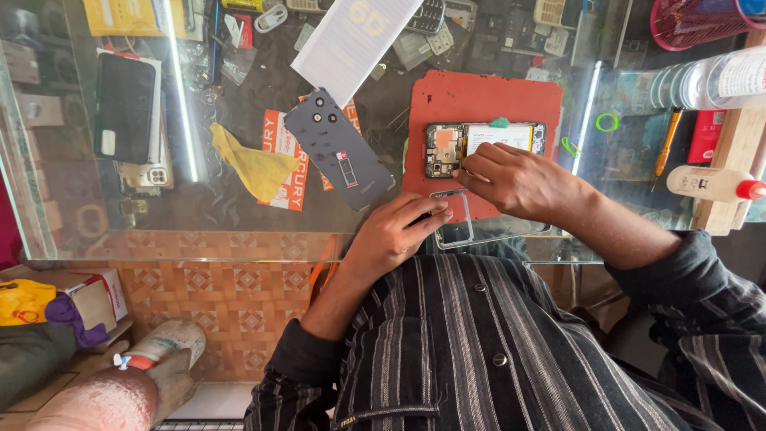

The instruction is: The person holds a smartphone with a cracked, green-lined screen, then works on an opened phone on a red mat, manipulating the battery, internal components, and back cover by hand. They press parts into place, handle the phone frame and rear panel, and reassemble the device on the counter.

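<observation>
An opened phone (487, 137), its circuit board and white battery showing, lies on a red mat (479, 92) on the glass counter. My right hand (519, 182) rests over the phone's near edge, fingertips pressing on it. My left hand (395, 231) is curled at the mat's near left corner, its fingers on a clear phone case (456, 230). A grey back cover (339, 152) with camera holes lies on the glass left of the mat, apart from both hands.
A yellow cloth (255, 168) and a black phone (124, 108) lie to the left, and a white box (351, 40) sits at the back. Right of the mat are an orange screwdriver (666, 144), a red-capped bottle (714, 183), a clear bottle (718, 80) and a pink mesh basket (694, 20).
</observation>
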Motion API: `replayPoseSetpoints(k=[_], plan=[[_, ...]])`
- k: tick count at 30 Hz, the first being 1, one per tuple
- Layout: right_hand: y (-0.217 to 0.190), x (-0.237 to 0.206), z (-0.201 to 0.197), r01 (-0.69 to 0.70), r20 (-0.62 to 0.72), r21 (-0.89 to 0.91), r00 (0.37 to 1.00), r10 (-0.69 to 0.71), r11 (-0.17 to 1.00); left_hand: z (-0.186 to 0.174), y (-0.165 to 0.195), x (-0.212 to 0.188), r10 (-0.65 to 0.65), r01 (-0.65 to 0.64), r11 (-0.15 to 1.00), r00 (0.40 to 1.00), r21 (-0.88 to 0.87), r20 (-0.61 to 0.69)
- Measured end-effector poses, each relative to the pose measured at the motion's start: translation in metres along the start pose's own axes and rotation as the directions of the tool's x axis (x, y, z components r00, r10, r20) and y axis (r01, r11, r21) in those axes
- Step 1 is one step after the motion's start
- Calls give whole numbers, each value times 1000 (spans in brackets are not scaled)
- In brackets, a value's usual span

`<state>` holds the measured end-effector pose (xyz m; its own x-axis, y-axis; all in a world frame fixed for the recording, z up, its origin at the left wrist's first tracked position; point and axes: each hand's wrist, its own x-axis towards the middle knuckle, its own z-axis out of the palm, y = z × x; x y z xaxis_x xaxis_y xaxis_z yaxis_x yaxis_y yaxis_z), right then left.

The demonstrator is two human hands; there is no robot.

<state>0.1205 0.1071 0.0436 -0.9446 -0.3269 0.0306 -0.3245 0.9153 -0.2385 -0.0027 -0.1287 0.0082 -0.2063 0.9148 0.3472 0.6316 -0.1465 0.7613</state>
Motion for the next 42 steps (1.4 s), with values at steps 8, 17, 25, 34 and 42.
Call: replayPoseSetpoints(k=[8,17,25,34,42], plan=[[-4,4,-5,91,8,-181,996,-91,979,2,1,2,-61,58,996,997,-71,-41],[-6,6,-7,133,23,-260,991,-132,956,1,-2,1,-40,38,997,999,-68,-32],[-8,7,-6,134,14,-263,991,-135,955,2,-1,2,-25,22,998,998,-50,-53],[-6,10,-9,161,47,-327,987,-154,931,1,-2,3,-27,24,998,998,-62,-50],[-2,12,-10,194,114,-313,979,-166,930,-7,-2,6,-102,92,965,994,-247,-28]])
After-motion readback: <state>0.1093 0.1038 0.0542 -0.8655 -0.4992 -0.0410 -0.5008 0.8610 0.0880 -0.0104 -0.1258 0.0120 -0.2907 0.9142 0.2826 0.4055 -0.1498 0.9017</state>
